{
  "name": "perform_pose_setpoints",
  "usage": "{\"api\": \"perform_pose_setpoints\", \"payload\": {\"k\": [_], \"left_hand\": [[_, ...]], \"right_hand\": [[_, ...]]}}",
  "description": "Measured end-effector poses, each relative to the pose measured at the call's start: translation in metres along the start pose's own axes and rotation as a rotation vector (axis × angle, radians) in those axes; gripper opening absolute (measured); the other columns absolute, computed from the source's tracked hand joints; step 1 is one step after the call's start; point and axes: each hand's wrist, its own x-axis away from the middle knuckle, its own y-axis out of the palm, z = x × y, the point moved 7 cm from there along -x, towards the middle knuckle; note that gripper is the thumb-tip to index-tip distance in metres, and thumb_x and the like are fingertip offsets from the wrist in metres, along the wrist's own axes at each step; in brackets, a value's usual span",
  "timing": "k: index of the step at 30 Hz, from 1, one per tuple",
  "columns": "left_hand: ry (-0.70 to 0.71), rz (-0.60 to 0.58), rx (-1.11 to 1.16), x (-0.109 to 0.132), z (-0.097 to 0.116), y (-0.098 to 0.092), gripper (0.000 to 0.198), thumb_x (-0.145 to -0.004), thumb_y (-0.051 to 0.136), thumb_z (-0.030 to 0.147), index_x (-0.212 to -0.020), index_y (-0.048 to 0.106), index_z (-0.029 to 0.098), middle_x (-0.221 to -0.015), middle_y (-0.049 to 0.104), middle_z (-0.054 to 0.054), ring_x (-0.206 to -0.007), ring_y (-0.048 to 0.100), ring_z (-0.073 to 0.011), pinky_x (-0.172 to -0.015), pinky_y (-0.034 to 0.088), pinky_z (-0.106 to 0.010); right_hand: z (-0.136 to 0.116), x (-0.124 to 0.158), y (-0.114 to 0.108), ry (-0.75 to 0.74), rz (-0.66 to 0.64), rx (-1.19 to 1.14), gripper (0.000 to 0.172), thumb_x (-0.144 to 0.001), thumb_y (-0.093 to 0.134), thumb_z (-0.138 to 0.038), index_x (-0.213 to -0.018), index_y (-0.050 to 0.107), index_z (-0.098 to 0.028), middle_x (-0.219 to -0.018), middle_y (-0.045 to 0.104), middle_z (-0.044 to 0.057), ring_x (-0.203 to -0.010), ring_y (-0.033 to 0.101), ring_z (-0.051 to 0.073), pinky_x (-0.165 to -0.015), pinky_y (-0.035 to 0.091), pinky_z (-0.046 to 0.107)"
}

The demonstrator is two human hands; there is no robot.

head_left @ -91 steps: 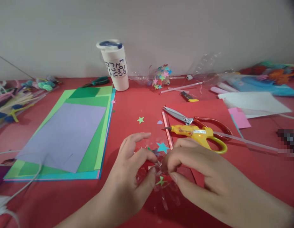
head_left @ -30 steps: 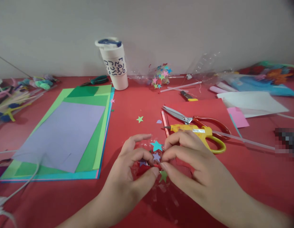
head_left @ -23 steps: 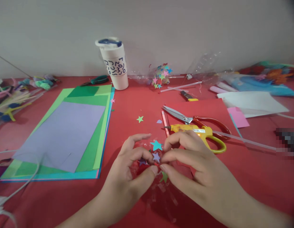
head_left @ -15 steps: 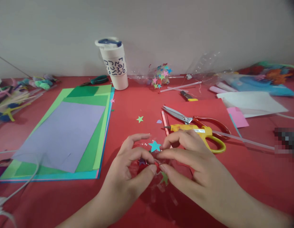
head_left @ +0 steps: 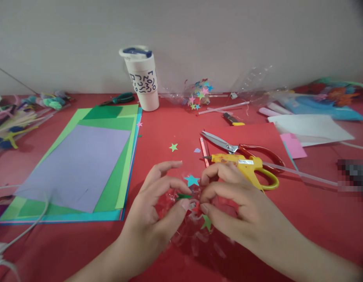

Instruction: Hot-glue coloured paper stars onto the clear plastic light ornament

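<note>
A clear, shiny plastic piece with a blue star (head_left: 192, 180) and a green star (head_left: 206, 223) lies between my hands above the red table (head_left: 158, 250). My left hand (head_left: 160, 207) pinches a dark green star (head_left: 184, 196) at its edge, thumb and index finger close together. My right hand (head_left: 231, 196) has its fingers curled, with thumb and index fingertips together at the right side of the clear plastic; what they pinch is too small to tell. Just beyond my right hand lies a yellow glue gun (head_left: 248, 166), with red-handled scissors (head_left: 228, 147) behind it.
Stacked coloured paper (head_left: 78, 168) lies at left. A white cup (head_left: 144, 82) and a star-filled clear bag (head_left: 200, 94) stand by the wall. A loose green star (head_left: 173, 147), a cutter (head_left: 232, 119) and white paper (head_left: 313, 127) lie farther back.
The fingertips of my two hands have moved slightly apart. A dark green star now shows by my left fingertips, and the clear plastic between my hands has shifted.
</note>
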Motion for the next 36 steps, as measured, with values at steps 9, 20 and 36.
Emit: {"api": "perform_pose_setpoints", "payload": {"k": [9,20,36], "left_hand": [[0.098,0.019,-0.095,0.007,-0.001,-0.011,0.015,-0.084,0.054,0.014,-0.085,0.061,0.028,-0.131,0.048,0.001,-0.126,0.044,-0.0173,-0.102,0.037,-0.032],[0.215,-0.082,-0.181,0.013,0.009,0.000,0.020,-0.082,0.053,0.010,-0.090,0.059,0.027,-0.132,0.045,-0.003,-0.129,0.039,-0.0190,-0.100,0.039,-0.030],[0.164,-0.086,-0.158,0.011,0.010,0.013,0.011,-0.079,0.055,0.011,-0.078,0.058,0.022,-0.119,0.055,-0.008,-0.132,0.037,-0.0223,-0.100,0.038,-0.037]], "right_hand": [[0.001,0.004,0.001,-0.080,0.033,-0.005,0.019,-0.073,0.052,-0.005,-0.066,0.059,-0.022,-0.089,0.054,0.001,-0.087,0.052,0.016,-0.073,0.041,0.032],[0.001,0.007,0.001,-0.131,0.049,0.013,0.018,-0.076,0.051,-0.007,-0.068,0.056,-0.022,-0.088,0.053,0.000,-0.086,0.051,0.015,-0.071,0.042,0.031],[-0.008,0.011,-0.002,-0.194,0.100,0.049,0.017,-0.080,0.056,-0.007,-0.076,0.059,-0.024,-0.091,0.053,0.000,-0.089,0.049,0.016,-0.076,0.041,0.033]]}}
